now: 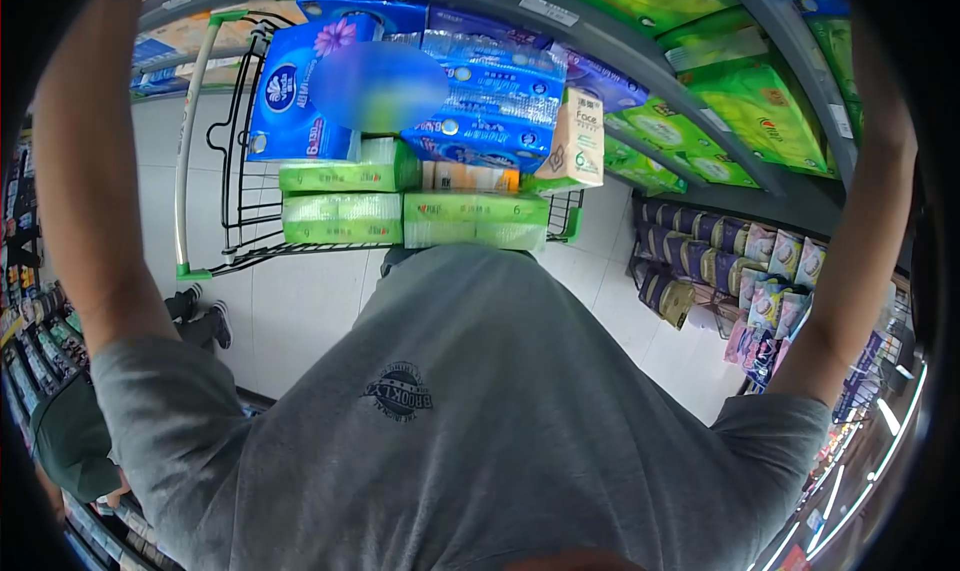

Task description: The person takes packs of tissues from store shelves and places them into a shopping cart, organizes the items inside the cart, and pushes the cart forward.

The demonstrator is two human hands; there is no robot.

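Observation:
Both of my bare arms reach up and forward along the left and right sides, and each hand lies beyond the edge of the picture. What they hold or touch is hidden. Between the arms stands a wire shopping cart (190, 272) loaded with tissue packs. A large blue tissue pack (285, 116) leans at its left, beside clear-wrapped blue packs (500, 106). Nearest my body lie a green pack (345, 221) and another green pack (475, 216). An orange pack (480, 178) sits behind them. At the right is a beige pack (578, 141) marked "Face". A blurred patch covers part of the blue packs.
Grey shelving with green tissue packs (750, 111) runs along the upper right. Below it, a rack holds purple-and-gold packs (700, 246) and small pouches (775, 291). Someone in a dark top (72, 436) is low at the left, near goods-filled shelves. White tiled floor (280, 321) surrounds the cart.

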